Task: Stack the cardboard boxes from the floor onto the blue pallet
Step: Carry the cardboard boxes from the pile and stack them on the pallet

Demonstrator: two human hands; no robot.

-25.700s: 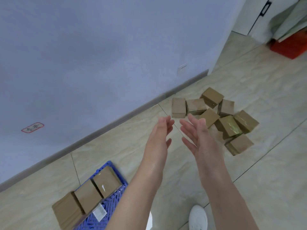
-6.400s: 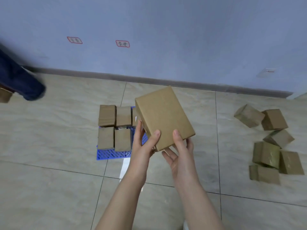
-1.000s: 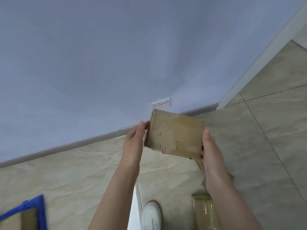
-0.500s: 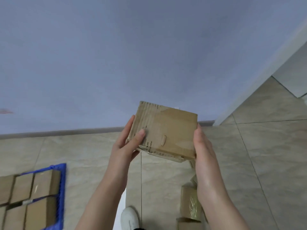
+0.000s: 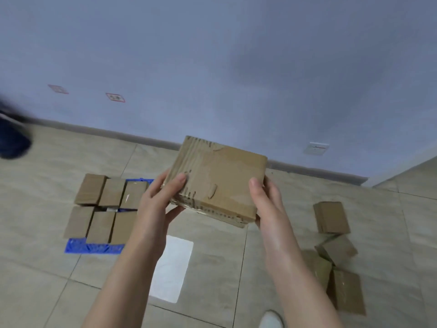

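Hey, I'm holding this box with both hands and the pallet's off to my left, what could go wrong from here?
1. The cardboard box is pinched only at its ends by the left hand and right hand, and its lower edge looks frayed; it may slip or tear.
2. The stacked boxes on the blue pallet have a gap between rows; landing across it could leave yours tilted.
3. Loose boxes lie near your shoe; you might trip.

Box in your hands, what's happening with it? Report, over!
Left hand, right hand: both gripping the cardboard box, off the floor. Blue pallet to the left, six boxes showing on it. Path there looks clear.
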